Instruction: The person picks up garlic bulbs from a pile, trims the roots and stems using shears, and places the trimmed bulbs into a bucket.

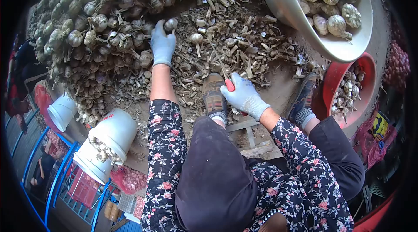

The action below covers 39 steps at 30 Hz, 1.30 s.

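1. Nearest: floral top.
2. Left hand: grip closed on garlic bulb, beside heap on ground.
3. Right hand: grip round red-handled knife.
4. Risk: nicked glove, should bulb roll against blade.

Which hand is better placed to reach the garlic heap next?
Probably the left hand: it is beside the heap, a bulb at its fingertips. The right hand is farther off, gripping a red-handled tool.
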Motion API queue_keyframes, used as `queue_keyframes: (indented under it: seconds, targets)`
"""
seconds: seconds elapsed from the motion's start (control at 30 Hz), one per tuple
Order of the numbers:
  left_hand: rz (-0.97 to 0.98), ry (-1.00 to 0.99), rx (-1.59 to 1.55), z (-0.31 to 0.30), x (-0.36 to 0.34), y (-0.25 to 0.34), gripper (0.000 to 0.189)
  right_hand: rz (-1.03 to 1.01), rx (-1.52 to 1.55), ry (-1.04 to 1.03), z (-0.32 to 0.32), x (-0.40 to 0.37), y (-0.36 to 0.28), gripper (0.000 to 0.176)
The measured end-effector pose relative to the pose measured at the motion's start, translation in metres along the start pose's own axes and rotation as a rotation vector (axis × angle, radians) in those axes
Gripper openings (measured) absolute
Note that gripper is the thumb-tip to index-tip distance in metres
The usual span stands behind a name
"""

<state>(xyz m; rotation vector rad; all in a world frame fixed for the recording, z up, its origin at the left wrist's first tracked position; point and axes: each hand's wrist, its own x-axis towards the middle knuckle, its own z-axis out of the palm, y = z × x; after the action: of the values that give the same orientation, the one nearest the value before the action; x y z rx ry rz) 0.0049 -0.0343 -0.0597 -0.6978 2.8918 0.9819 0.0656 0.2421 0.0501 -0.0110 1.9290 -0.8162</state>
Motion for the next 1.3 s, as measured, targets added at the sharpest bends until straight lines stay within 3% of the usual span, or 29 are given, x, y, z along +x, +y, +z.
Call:
queue_keyframes:
  seconds: [0.03, 0.07, 0.1, 0.17, 0.37, 0.47, 0.57, 0.6, 0.63, 0.7, 0.8, 0.97, 1.03, 1.23, 1.3]
  targets:
    - [0.002, -0.034, 0.192, -0.007, -0.001, 0.014, 0.044, 0.003, -0.005, 0.005, 0.001, -0.001, 0.0, 0.04]
    - [-0.091, -0.171, 0.237, -0.01, 0.005, 0.021, 0.05, 0.0, 0.026, 0.04, 0.004, -0.002, 0.003, 0.038]
    - [-0.09, -0.169, 0.235, -0.015, 0.01, 0.034, 0.05, -0.001, 0.024, 0.042, 0.005, 0.0, 0.005, 0.038]
    - [-0.251, -0.378, 0.503, -0.027, 0.017, 0.061, 0.055, 0.015, 0.015, 0.041, 0.008, 0.001, 0.008, 0.039]
    - [-0.222, -0.502, 0.573, -0.039, 0.027, 0.041, 0.063, 0.088, 0.016, -0.046, -0.002, -0.003, -0.003, 0.043]
    - [0.216, -0.337, 0.376, -0.03, 0.027, 0.031, 0.058, 0.075, 0.002, -0.045, 0.0, -0.004, 0.0, 0.043]
    - [0.237, -0.292, 0.23, -0.015, 0.03, -0.001, 0.05, 0.082, 0.004, -0.051, -0.002, -0.005, 0.001, 0.043]
    - [0.144, -0.33, 0.227, -0.017, 0.025, -0.001, 0.047, 0.08, 0.008, -0.046, -0.004, -0.003, 0.0, 0.043]
    - [0.123, -0.245, 0.228, -0.012, 0.019, -0.002, 0.052, 0.076, -0.015, -0.029, -0.004, -0.002, 0.001, 0.042]
    - [0.043, -0.292, -0.095, -0.011, 0.006, -0.003, 0.051, 0.078, -0.034, -0.018, -0.006, -0.002, -0.002, 0.042]
    - [-0.045, -0.317, -0.165, -0.042, -0.021, 0.048, 0.047, 0.024, -0.191, 0.07, -0.012, -0.002, -0.01, 0.04]
    - [0.133, -0.237, -0.017, -0.068, -0.04, 0.083, 0.043, -0.086, -0.216, 0.117, -0.017, 0.001, -0.024, 0.043]
    - [0.217, -0.21, 0.095, -0.073, -0.043, 0.091, 0.038, -0.258, -0.189, 0.154, -0.017, 0.005, -0.028, 0.042]
    - [0.076, -0.198, -0.064, -0.075, -0.046, 0.089, 0.037, -0.276, -0.093, 0.097, -0.018, -0.001, -0.026, 0.03]
    - [-0.189, -0.246, -0.84, -0.074, -0.058, 0.087, 0.034, -0.163, 0.028, 0.201, -0.02, -0.013, -0.025, 0.031]
